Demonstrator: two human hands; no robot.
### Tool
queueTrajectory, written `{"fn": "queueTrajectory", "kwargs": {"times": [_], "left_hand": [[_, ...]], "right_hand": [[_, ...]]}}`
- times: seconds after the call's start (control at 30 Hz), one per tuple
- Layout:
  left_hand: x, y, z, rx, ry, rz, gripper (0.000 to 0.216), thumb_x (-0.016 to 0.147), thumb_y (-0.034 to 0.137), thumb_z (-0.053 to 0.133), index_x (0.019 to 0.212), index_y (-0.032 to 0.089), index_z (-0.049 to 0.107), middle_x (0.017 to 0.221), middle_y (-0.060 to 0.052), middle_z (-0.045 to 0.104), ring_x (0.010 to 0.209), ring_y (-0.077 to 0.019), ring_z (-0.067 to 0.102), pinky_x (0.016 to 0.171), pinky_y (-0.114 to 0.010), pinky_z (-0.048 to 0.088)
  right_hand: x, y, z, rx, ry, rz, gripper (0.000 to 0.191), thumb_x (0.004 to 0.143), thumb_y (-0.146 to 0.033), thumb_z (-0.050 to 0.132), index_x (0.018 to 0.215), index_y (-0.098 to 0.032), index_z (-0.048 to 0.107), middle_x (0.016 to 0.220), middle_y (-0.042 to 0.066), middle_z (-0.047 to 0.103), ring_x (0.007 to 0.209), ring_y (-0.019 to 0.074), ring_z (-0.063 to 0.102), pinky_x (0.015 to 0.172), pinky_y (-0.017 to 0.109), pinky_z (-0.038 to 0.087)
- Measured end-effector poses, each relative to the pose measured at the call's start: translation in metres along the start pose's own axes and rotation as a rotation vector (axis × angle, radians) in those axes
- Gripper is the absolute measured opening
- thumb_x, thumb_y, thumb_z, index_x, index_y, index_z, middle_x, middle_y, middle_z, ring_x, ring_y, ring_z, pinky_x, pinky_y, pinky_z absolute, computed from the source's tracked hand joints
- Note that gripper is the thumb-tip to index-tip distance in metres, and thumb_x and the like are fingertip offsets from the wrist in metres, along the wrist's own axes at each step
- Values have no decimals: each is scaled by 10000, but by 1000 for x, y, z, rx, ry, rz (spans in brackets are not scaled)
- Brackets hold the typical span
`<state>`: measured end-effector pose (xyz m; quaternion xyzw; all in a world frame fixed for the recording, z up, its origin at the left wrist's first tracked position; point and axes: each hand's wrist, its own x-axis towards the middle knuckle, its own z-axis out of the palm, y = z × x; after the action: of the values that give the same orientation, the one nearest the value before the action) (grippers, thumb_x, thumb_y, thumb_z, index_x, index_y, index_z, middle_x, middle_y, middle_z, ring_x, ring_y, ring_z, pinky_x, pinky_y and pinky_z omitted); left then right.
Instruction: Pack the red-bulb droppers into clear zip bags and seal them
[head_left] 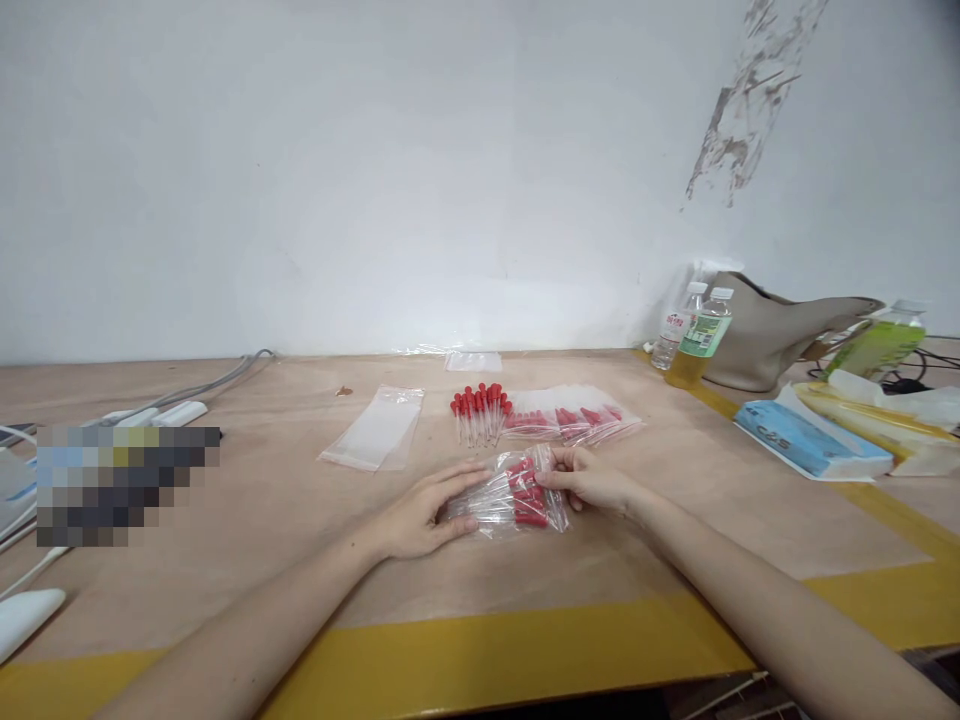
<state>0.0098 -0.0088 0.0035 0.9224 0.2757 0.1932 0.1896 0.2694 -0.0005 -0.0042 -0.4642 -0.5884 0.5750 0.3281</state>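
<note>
A clear plastic bag [497, 505] with several red-topped glass droppers [529, 492] inside lies flat on the table in front of me. My left hand [424, 512] holds the bag's left end, thumb on the near side and fingers on the far side. At the other end, my right hand [589, 480] pinches the bag's edge beside the red bulbs. Just beyond it lies a bunch of loose droppers [480, 410] with red bulbs. To their right, filled bags [570, 415] overlap in a fanned pile. Flat clear bags [379, 428] without droppers lie further left.
Another flat bag [473, 361] lies near the wall. Drink bottles [701, 340], a grey-brown holder [757, 330] and a blue tissue pack [814, 440] stand or lie at the right. Cables [202, 388] and white power strips [180, 414] run along the left. Yellow tape [525, 640] lines the front edge.
</note>
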Motion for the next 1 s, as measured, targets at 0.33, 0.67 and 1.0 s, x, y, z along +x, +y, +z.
{"fn": "queueTrajectory", "kwargs": {"times": [0.33, 0.67, 1.0], "left_hand": [[-12, -70, -34, 480, 356, -615, 534, 824, 480, 389, 1247, 159, 445, 1359, -109, 341, 1295, -262, 194, 1041, -424, 192], [-14, -91, -34, 598, 133, -914, 570, 859, 443, 253, 1269, 63, 367, 1349, -168, 333, 1249, -325, 266, 986, -478, 228], [-15, -76, -49, 647, 237, -874, 330, 805, 273, 344, 713, 152, 637, 895, -140, 619, 863, -279, 573, 735, -373, 414]], "right_hand": [[-1, -13, -61, 557, 444, -301, 44, 755, -157, 541, 778, -171, 576, 643, 3, 626, 524, 114, 595, 495, 221, 515], [20, 1, -72, 317, 608, 81, 61, 785, -194, 524, 753, -143, 517, 571, 21, 578, 494, 111, 571, 496, 224, 491], [-3, 14, -85, -615, 1107, -189, 319, 685, -428, 540, 876, -173, 528, 616, -5, 543, 565, 144, 520, 538, 250, 377]]}}
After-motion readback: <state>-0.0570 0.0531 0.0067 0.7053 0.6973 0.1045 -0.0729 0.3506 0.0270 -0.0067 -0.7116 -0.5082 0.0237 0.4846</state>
